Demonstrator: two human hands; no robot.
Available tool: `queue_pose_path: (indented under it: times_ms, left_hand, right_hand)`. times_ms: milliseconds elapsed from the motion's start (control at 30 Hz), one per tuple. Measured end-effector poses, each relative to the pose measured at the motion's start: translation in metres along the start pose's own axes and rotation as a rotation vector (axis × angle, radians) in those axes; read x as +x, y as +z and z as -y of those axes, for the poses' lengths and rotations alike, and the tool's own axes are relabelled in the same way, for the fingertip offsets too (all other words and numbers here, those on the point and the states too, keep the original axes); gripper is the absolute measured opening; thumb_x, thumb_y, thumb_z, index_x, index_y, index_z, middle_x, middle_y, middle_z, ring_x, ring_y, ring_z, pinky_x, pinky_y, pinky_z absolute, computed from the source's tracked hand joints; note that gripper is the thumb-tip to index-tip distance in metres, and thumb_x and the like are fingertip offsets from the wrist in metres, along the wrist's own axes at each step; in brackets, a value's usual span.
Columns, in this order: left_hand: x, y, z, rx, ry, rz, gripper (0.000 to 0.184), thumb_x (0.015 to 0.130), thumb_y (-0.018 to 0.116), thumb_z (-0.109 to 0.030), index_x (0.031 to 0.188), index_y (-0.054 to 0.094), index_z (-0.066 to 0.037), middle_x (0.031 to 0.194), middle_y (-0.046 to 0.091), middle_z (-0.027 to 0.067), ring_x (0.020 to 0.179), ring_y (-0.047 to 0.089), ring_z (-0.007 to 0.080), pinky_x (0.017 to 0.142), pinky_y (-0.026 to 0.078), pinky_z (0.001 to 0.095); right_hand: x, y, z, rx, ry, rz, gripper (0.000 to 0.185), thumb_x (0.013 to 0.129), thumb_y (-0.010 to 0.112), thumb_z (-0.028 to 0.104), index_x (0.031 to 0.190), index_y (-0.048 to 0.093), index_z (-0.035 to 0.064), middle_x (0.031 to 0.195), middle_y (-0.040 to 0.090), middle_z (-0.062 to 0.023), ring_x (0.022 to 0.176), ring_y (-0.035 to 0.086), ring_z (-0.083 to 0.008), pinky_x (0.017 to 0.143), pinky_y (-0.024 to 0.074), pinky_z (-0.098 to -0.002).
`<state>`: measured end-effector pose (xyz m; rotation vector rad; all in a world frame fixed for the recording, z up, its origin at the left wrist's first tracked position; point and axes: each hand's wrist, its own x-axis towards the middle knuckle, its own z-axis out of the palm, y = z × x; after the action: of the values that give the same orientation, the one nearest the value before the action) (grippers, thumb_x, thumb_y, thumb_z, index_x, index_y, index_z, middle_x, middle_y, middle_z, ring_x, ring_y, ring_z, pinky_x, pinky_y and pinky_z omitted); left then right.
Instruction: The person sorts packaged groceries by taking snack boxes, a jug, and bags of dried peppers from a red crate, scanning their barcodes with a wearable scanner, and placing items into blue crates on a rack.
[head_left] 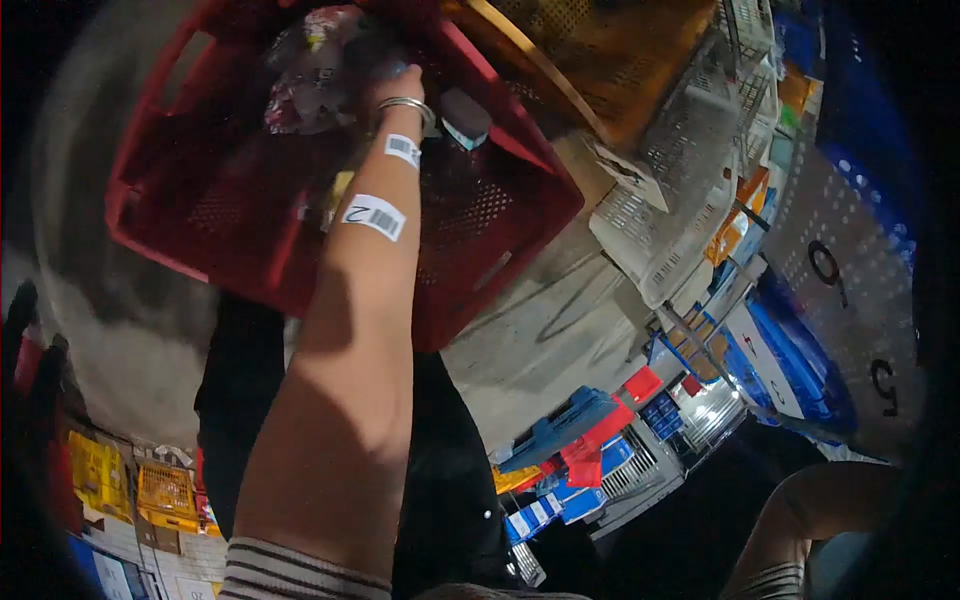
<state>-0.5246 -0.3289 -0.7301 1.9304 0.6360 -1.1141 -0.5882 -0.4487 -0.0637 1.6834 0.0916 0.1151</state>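
My left arm reaches down into a red plastic crate (pixel 195 255). My left hand (pixel 400 88), with a metal bangle at the wrist, is far inside the crate. Its fingers are dark and blurred, so their grip is unclear. Just left of the hand lies a clear plastic bag (pixel 305 85) with pink and white contents. To its right is a small dark package (pixel 465 118) with a pale edge. Something yellow (pixel 340 188) is partly hidden behind my forearm. At the lower right my bent right arm shows, but the hand is outside the view.
An orange crate (pixel 600 60) and a white perforated basket (pixel 640 240) stand right of the red crate. Farther right are blue bins and numbered panels (pixel 820 290). Red and blue items (pixel 590 430) lie below. Yellow baskets (pixel 165 490) are at the lower left.
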Motion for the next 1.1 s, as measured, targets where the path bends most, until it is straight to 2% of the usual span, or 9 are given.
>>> queue_pose_path:
  times_ms: [167, 267, 600, 667, 700, 867, 933, 1000, 1100]
  left_hand:
    - [-0.016, -0.06, 0.024, 0.106, 0.651, -0.198, 0.078, 0.06, 0.075, -0.035, 0.127, 0.047, -0.005, 0.116, 0.058, 0.0202, 0.109, 0.056, 0.0317, 0.095, 0.043, 0.0392]
    - [-0.027, -0.11, 0.023, -0.103, 0.673, 0.144, 0.08, 0.057, 0.078, -0.032, 0.127, 0.049, -0.007, 0.116, 0.058, 0.0197, 0.107, 0.057, 0.0276, 0.092, 0.044, 0.0354]
    - [-0.199, -0.353, -0.062, 0.058, 0.702, 0.112, 0.063, 0.061, 0.075, -0.016, 0.119, 0.055, 0.001, 0.109, 0.061, 0.0129, 0.097, 0.058, 0.0188, 0.087, 0.045, 0.0329]
    - [-0.258, -0.409, -0.087, -0.034, 0.736, 0.214, 0.064, 0.06, 0.076, -0.015, 0.119, 0.055, 0.002, 0.108, 0.06, 0.0117, 0.098, 0.057, 0.0188, 0.088, 0.043, 0.0323]
    - [-0.289, -0.434, -0.097, -0.057, 0.755, 0.258, 0.065, 0.059, 0.075, -0.016, 0.119, 0.056, 0.002, 0.106, 0.059, 0.0105, 0.098, 0.056, 0.0184, 0.088, 0.042, 0.0312]
    - [-0.446, -0.542, -0.163, -0.055, 0.691, 0.567, 0.077, 0.057, 0.071, -0.027, 0.123, 0.049, 0.006, 0.118, 0.055, 0.013, 0.108, 0.055, 0.0216, 0.095, 0.041, 0.0322]
    - [-0.524, -0.565, -0.193, -0.151, 0.521, 0.694, 0.076, 0.06, 0.069, -0.027, 0.125, 0.048, 0.006, 0.118, 0.056, 0.0129, 0.107, 0.055, 0.0212, 0.096, 0.04, 0.0309]
    - [-0.574, -0.568, -0.191, -0.184, 0.499, 0.659, 0.072, 0.074, 0.065, -0.033, 0.132, 0.04, 0.001, 0.122, 0.053, 0.0106, 0.11, 0.053, 0.0197, 0.096, 0.04, 0.0313]
    - [-0.588, -0.537, -0.149, -0.379, 0.632, 0.542, 0.079, 0.083, 0.063, -0.022, 0.143, 0.013, -0.006, 0.136, 0.035, 0.0131, 0.122, 0.039, 0.0206, 0.1, 0.035, 0.0337]
  right_hand:
    - [-0.007, 0.001, 0.005, 0.113, 0.093, 0.007, 0.034, 0.09, 0.045, 0.032, 0.095, 0.047, -0.0014, 0.09, 0.049, -0.0128, 0.083, 0.047, -0.0256, 0.084, 0.0353, -0.0419]
    - [-0.013, -0.001, 0.006, 0.189, 0.165, 0.004, 0.037, 0.088, 0.046, 0.035, 0.096, 0.047, -0.0006, 0.09, 0.05, -0.0121, 0.083, 0.048, -0.0241, 0.085, 0.0351, -0.0415]
    - [-0.017, 0.009, 0.003, 0.781, 0.788, -0.083, 0.047, 0.083, 0.051, 0.047, 0.098, 0.046, 0.0021, 0.092, 0.05, -0.0097, 0.081, 0.049, -0.0193, 0.088, 0.0344, -0.04]
    - [-0.017, 0.0, 0.001, 0.994, 0.789, -0.196, 0.031, 0.084, 0.05, 0.018, 0.106, 0.051, -0.0037, 0.101, 0.058, -0.013, 0.09, 0.056, -0.0207, 0.086, 0.0415, -0.0339]
    - [-0.013, -0.01, 0.002, 1.092, 0.826, -0.223, 0.038, 0.081, 0.054, 0.024, 0.108, 0.048, -0.0021, 0.106, 0.055, -0.014, 0.094, 0.055, -0.0224, 0.087, 0.0414, -0.0351]
    - [0.031, -0.148, 0.028, 2.271, 0.568, -0.067, 0.084, 0.063, 0.075, 0.053, 0.121, 0.036, 0.0061, 0.128, 0.038, -0.0188, 0.114, 0.046, -0.0304, 0.092, 0.0412, -0.0408]
    - [0.037, -0.214, 0.034, 2.663, 0.194, 0.642, 0.081, 0.067, 0.075, 0.049, 0.122, 0.036, 0.0037, 0.119, 0.049, -0.0115, 0.106, 0.053, -0.0198, 0.09, 0.0429, -0.0345]
    - [0.039, -0.276, 0.025, 3.892, 0.571, 0.821, 0.069, 0.073, 0.071, 0.046, 0.119, 0.04, 0.0041, 0.112, 0.054, -0.008, 0.102, 0.056, -0.0154, 0.089, 0.0455, -0.0313]
    - [0.037, -0.292, 0.018, 3.959, 0.89, 0.667, 0.049, 0.08, 0.065, 0.039, 0.11, 0.044, 0.0066, 0.106, 0.058, -0.0076, 0.097, 0.059, -0.0149, 0.085, 0.0496, -0.0313]
